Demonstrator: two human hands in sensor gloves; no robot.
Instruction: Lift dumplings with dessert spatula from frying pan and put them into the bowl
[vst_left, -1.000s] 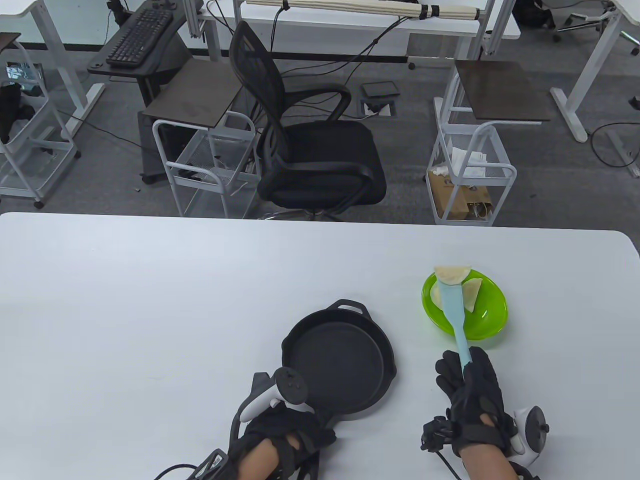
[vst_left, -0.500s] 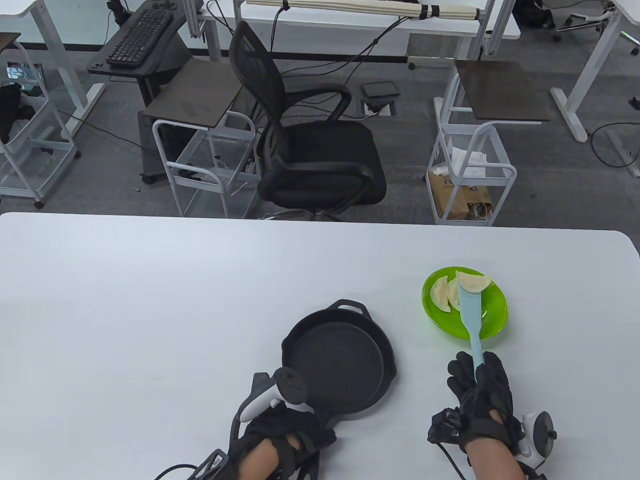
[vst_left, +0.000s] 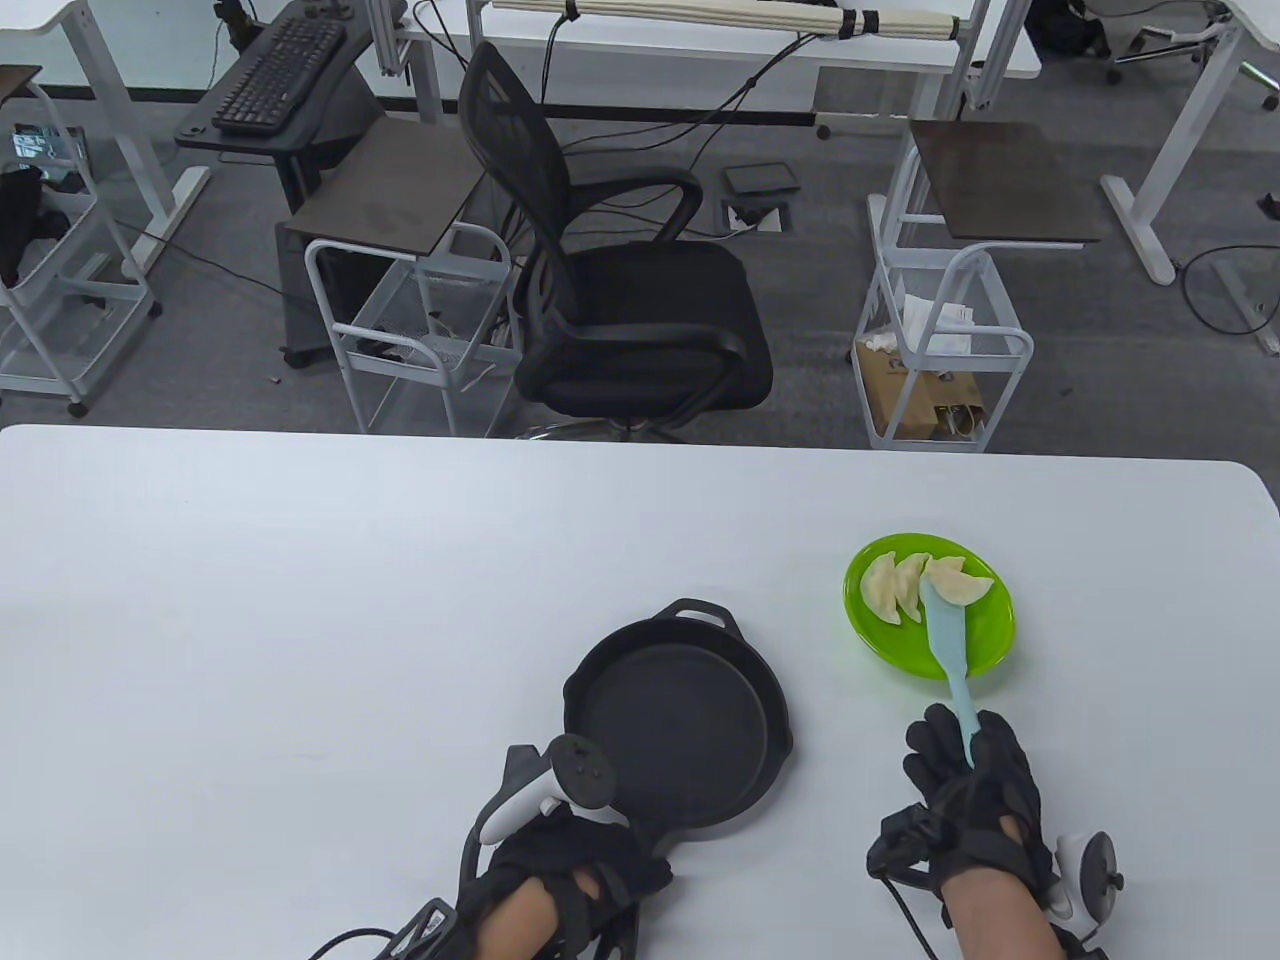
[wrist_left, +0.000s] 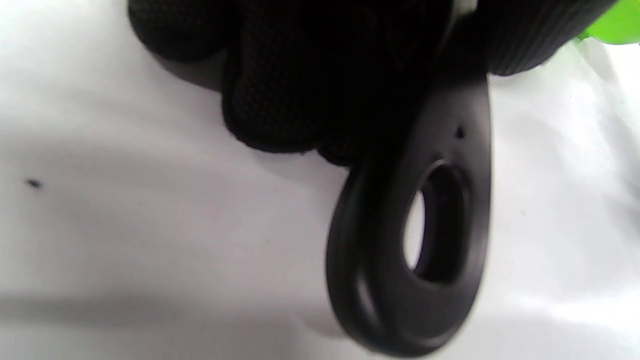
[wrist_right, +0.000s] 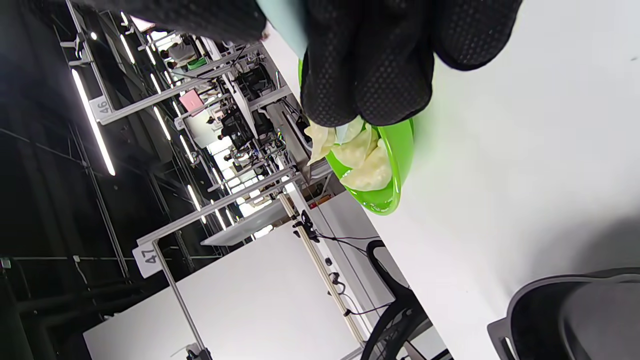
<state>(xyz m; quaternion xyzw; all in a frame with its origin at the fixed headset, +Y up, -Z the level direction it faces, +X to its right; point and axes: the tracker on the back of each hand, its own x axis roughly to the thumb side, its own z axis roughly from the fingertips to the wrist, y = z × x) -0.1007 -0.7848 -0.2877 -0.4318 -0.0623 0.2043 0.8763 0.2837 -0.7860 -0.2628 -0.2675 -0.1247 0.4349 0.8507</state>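
- Since the earlier frame, the pale blue dessert spatula (vst_left: 945, 632) has come down into the shallow bright green plastic bowl (vst_left: 985, 640), and the right hand (vst_left: 968, 795) has drawn back a little toward the near edge of the white table (vst_left: 300, 600).
- That last pale crescent dumpling (vst_left: 955, 580), which was held up above the far rim of the bowl one second ago, now lies low inside the bowl, with the spatula blade at or under its near side.
- Two other pale dumplings (vst_left: 893, 588) lie in the left part of the bowl, touching each other and touching the last one.
- Right hand: its gloved fingers are curled around the spatula handle and grip it.
- Left hand (vst_left: 560, 870): its fingers are wrapped around the handle of the round black cast-iron frying pan (vst_left: 675, 730); the left wrist view shows them above the handle loop (wrist_left: 425, 240).
- The frying pan stands near the near edge of the table, left of the bowl and apart from it, and no dumpling is seen in it.
- Step in hand, as I judge it: the release of the last dumpling into the bowl, so the task seems almost finished.
- The next move probably calls for sliding the blade back out, low and slow, so that the dumpling stays in the bowl and the light bowl does not shift.
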